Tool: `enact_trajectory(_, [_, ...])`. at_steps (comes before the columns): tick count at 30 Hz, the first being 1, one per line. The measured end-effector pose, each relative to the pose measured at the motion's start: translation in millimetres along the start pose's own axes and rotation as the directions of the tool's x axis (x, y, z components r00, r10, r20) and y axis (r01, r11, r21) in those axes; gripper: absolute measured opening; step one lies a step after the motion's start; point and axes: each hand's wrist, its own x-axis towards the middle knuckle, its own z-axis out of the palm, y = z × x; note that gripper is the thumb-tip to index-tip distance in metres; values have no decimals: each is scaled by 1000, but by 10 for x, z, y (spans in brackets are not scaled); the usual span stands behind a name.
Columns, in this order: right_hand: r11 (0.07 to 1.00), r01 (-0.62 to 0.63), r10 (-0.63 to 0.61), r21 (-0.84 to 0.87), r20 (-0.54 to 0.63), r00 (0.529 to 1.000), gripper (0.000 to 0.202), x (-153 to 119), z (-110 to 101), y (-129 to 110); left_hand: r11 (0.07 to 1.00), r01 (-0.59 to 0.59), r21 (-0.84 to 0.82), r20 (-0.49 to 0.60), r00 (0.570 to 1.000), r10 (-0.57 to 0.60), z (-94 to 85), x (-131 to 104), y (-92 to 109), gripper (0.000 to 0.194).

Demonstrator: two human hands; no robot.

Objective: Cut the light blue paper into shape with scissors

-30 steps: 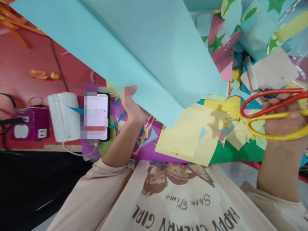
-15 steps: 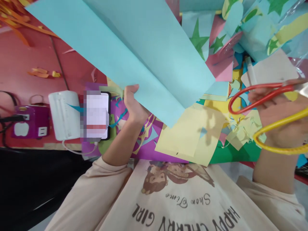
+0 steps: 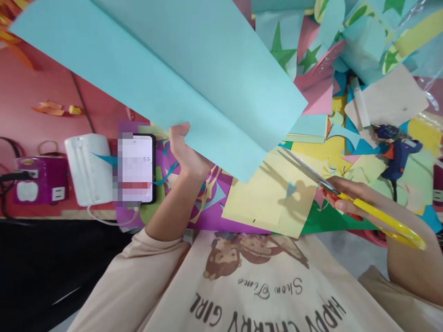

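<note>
paper is the matter here: a big light blue sheet (image 3: 166, 69), folded along a long crease, is held up over the table's (image 3: 44, 92) left and middle part, its lower edge pinched between thumb and fingers of the left hand (image 3: 185, 150); it looks light, thin and floppy, apt to sag or crease if gripped far from the fold, so a hold near that stiff edge seems best. the right hand (image 3: 360, 203) is closed around the yellow and red handles of the scissors (image 3: 346, 196) near the table's near right edge, blades pointing at the sheet's lower corner but apart from it, over a pale yellow sheet (image 3: 270, 198).
</note>
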Motion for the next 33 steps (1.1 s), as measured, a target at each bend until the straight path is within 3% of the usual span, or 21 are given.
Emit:
enact_trajectory(3, [993, -87, 75, 80, 143, 987, 34, 40, 8, -37, 998, -1, -55, 10, 1000, 1, -9, 4, -15, 29])
enact_trajectory(11, [982, -56, 31, 179, 140, 990, 36, 171, 168, -82, 999, 33, -34, -18, 999, -33, 26, -25, -9, 18])
enact_trajectory(20, [956, -105, 68, 273, 145, 987, 40, 237, 260, -196, 998, 55, -13, -34, 998, -55, 56, -46, -1, 33])
enact_trajectory(29, [944, -155, 113, 290, 157, 981, 38, 261, 286, -278, 999, 37, -7, -49, 998, -38, 69, -51, 3, 29])
enact_trajectory(33, [951, -101, 54, 291, 166, 985, 32, 250, 290, -231, 999, 35, 15, -84, 996, -33, 68, -51, 5, 30])
